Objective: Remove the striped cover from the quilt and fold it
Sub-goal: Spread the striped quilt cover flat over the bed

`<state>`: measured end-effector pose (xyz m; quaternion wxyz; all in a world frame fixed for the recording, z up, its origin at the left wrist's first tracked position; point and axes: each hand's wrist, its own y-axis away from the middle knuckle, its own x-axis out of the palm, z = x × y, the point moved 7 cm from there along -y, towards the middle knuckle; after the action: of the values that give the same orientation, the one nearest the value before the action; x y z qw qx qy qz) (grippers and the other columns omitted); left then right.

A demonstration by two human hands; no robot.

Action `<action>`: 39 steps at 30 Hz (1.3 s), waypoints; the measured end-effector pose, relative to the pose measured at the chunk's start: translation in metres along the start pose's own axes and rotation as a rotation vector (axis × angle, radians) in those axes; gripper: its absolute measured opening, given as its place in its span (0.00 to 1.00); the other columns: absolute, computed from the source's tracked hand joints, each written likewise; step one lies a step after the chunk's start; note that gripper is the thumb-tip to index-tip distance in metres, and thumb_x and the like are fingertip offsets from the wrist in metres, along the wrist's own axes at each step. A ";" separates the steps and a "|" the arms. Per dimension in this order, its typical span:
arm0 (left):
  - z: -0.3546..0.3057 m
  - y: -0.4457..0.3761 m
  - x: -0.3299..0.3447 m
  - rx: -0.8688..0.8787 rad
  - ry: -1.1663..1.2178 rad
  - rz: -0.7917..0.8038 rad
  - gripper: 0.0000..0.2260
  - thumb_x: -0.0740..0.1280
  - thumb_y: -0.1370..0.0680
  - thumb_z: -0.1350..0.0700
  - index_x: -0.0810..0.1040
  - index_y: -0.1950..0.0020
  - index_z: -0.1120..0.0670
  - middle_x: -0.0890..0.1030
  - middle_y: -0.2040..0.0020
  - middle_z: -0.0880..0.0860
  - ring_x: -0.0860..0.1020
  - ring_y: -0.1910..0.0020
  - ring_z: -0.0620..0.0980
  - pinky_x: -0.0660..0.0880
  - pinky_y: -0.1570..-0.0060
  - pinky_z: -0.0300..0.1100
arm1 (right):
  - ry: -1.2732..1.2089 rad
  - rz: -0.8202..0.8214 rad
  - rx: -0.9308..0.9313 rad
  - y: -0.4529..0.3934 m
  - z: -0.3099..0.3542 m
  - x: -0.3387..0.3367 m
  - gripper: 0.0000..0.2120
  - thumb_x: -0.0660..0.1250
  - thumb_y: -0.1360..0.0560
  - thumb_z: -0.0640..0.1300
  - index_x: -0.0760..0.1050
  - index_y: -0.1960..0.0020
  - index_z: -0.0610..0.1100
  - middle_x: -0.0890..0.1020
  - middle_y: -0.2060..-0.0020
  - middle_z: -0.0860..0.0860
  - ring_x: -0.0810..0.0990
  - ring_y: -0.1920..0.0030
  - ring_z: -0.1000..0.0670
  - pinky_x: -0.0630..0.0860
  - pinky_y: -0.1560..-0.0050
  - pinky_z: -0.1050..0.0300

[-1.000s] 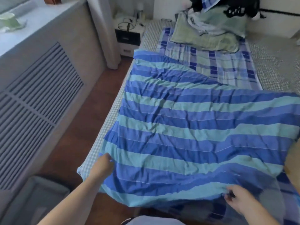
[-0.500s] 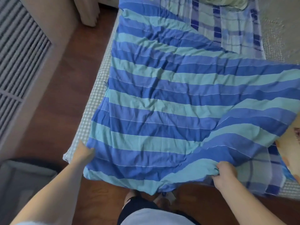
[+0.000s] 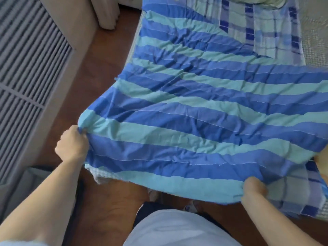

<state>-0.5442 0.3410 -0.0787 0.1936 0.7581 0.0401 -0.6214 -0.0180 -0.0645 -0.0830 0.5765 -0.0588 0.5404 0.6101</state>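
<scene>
Gripping the near corners of the striped cover, the left hand and right hand are each clenched on bunched fabric, stretching the near edge between them. The cover lies spread over the bed. Compared with half a second ago, the left corner is lifted higher and pulled farther out over the floor.

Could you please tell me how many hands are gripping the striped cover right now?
2. The left hand grips the cover at its near left corner; the right hand grips its near edge, further right.
</scene>
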 end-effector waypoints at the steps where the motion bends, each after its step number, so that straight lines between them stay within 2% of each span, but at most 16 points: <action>1: 0.015 -0.005 0.002 -0.072 -0.053 0.040 0.16 0.61 0.23 0.46 0.74 0.41 0.54 0.76 0.42 0.64 0.76 0.43 0.69 0.73 0.45 0.60 | 0.118 0.061 -0.008 0.004 -0.010 0.006 0.07 0.58 0.23 0.37 0.74 0.48 0.42 0.78 0.50 0.43 0.80 0.52 0.43 0.78 0.60 0.50; 3: 0.017 -0.003 0.015 -0.148 -0.196 0.110 0.20 0.63 0.23 0.49 0.69 0.32 0.53 0.69 0.33 0.65 0.68 0.34 0.67 0.69 0.38 0.61 | 0.216 0.199 0.101 0.016 -0.033 0.011 0.07 0.57 0.22 0.34 0.74 0.50 0.37 0.80 0.56 0.39 0.80 0.61 0.40 0.81 0.66 0.47; 6: -0.070 0.048 0.055 0.244 -0.237 0.256 0.18 0.63 0.24 0.56 0.72 0.33 0.54 0.73 0.37 0.65 0.72 0.38 0.66 0.72 0.41 0.56 | 0.354 0.417 0.229 0.022 -0.050 0.001 0.06 0.59 0.22 0.37 0.73 0.48 0.40 0.78 0.59 0.43 0.79 0.61 0.42 0.80 0.55 0.42; 7: -0.108 0.081 0.072 0.358 -0.176 0.393 0.18 0.63 0.23 0.57 0.74 0.33 0.54 0.77 0.39 0.64 0.76 0.40 0.65 0.74 0.42 0.54 | 0.385 0.431 0.234 0.016 -0.048 -0.010 0.07 0.59 0.22 0.38 0.72 0.45 0.40 0.77 0.57 0.43 0.79 0.58 0.42 0.78 0.51 0.41; 11: -0.233 0.248 0.122 0.582 0.036 0.981 0.19 0.67 0.21 0.54 0.74 0.29 0.51 0.78 0.34 0.56 0.78 0.39 0.54 0.72 0.44 0.38 | 0.281 0.392 0.200 -0.029 -0.025 -0.068 0.09 0.60 0.22 0.38 0.70 0.42 0.40 0.75 0.56 0.44 0.78 0.52 0.42 0.76 0.42 0.39; 14: -0.296 0.344 0.132 0.791 0.011 1.155 0.13 0.67 0.21 0.53 0.73 0.37 0.43 0.78 0.40 0.49 0.75 0.47 0.47 0.69 0.55 0.29 | 0.119 0.320 0.174 -0.085 -0.011 -0.133 0.10 0.60 0.20 0.39 0.71 0.40 0.39 0.76 0.52 0.43 0.78 0.50 0.42 0.75 0.42 0.41; 17: -0.338 0.401 0.149 0.774 0.059 1.233 0.08 0.67 0.20 0.55 0.74 0.44 0.45 0.77 0.51 0.47 0.74 0.65 0.41 0.67 0.69 0.30 | -0.022 0.259 0.168 -0.158 -0.009 -0.199 0.12 0.60 0.19 0.40 0.71 0.37 0.37 0.77 0.50 0.42 0.78 0.53 0.42 0.76 0.48 0.44; 20: -0.378 0.441 0.182 0.743 0.094 1.193 0.08 0.68 0.21 0.53 0.77 0.43 0.45 0.79 0.53 0.46 0.72 0.77 0.39 0.68 0.77 0.32 | -0.123 0.279 0.159 -0.242 0.005 -0.239 0.17 0.62 0.19 0.41 0.70 0.32 0.37 0.77 0.50 0.42 0.77 0.48 0.41 0.75 0.45 0.44; 23: -0.415 0.486 0.225 0.656 0.138 1.141 0.10 0.70 0.22 0.52 0.75 0.42 0.44 0.79 0.49 0.48 0.76 0.67 0.43 0.73 0.69 0.37 | -0.200 0.289 0.081 -0.331 0.053 -0.258 0.20 0.64 0.19 0.44 0.69 0.30 0.39 0.77 0.43 0.41 0.75 0.43 0.42 0.75 0.45 0.47; 26: -0.448 0.537 0.255 0.557 0.186 1.025 0.22 0.72 0.23 0.49 0.69 0.31 0.44 0.73 0.38 0.51 0.76 0.54 0.49 0.74 0.67 0.33 | -0.255 0.441 0.050 -0.385 0.111 -0.251 0.25 0.67 0.22 0.52 0.68 0.27 0.46 0.69 0.29 0.46 0.70 0.31 0.44 0.72 0.37 0.47; 28: -0.478 0.570 0.268 0.630 0.134 0.903 0.35 0.72 0.26 0.43 0.60 0.23 0.44 0.67 0.31 0.50 0.73 0.43 0.48 0.75 0.56 0.33 | -0.300 0.573 0.009 -0.402 0.156 -0.235 0.31 0.69 0.24 0.58 0.64 0.24 0.53 0.65 0.25 0.53 0.63 0.25 0.47 0.66 0.30 0.42; 29: -0.496 0.586 0.277 0.684 0.100 0.830 0.40 0.72 0.27 0.39 0.54 0.21 0.44 0.63 0.28 0.50 0.69 0.36 0.50 0.75 0.45 0.39 | -0.324 0.631 -0.011 -0.408 0.181 -0.225 0.32 0.70 0.25 0.59 0.63 0.24 0.55 0.66 0.25 0.56 0.63 0.24 0.48 0.62 0.28 0.41; 32: -0.541 0.621 0.301 0.698 0.001 0.607 0.50 0.67 0.31 0.31 0.40 0.20 0.41 0.51 0.22 0.52 0.55 0.23 0.56 0.63 0.28 0.53 | -0.428 0.717 -0.061 -0.420 0.250 -0.191 0.30 0.74 0.28 0.56 0.70 0.29 0.54 0.79 0.35 0.53 0.77 0.35 0.48 0.71 0.32 0.41; 34: -0.556 0.624 0.310 0.660 -0.085 0.493 0.51 0.65 0.31 0.29 0.36 0.20 0.42 0.48 0.20 0.54 0.51 0.21 0.58 0.59 0.26 0.55 | -0.373 0.601 -0.093 -0.422 0.280 -0.176 0.26 0.75 0.29 0.50 0.73 0.33 0.48 0.82 0.39 0.47 0.81 0.40 0.44 0.76 0.37 0.41; 37: -0.559 0.611 0.289 0.716 -0.124 0.313 0.46 0.63 0.27 0.32 0.43 0.18 0.46 0.54 0.20 0.59 0.57 0.22 0.61 0.58 0.26 0.56 | -0.240 0.308 -0.391 -0.381 0.342 -0.168 0.29 0.69 0.30 0.43 0.69 0.30 0.44 0.77 0.35 0.45 0.77 0.37 0.42 0.72 0.33 0.50; 39: -0.546 0.586 0.256 0.705 -0.006 0.225 0.42 0.68 0.26 0.39 0.51 0.18 0.49 0.61 0.23 0.62 0.63 0.25 0.62 0.64 0.28 0.56 | -0.131 0.329 -0.633 -0.306 0.393 -0.141 0.27 0.67 0.28 0.42 0.69 0.30 0.40 0.77 0.36 0.42 0.77 0.38 0.41 0.73 0.36 0.54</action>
<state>0.1962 -0.0578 -0.0974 -0.0122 0.7760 -0.2609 -0.5742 0.4799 0.0546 -0.0051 0.4573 -0.1075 0.2888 0.8342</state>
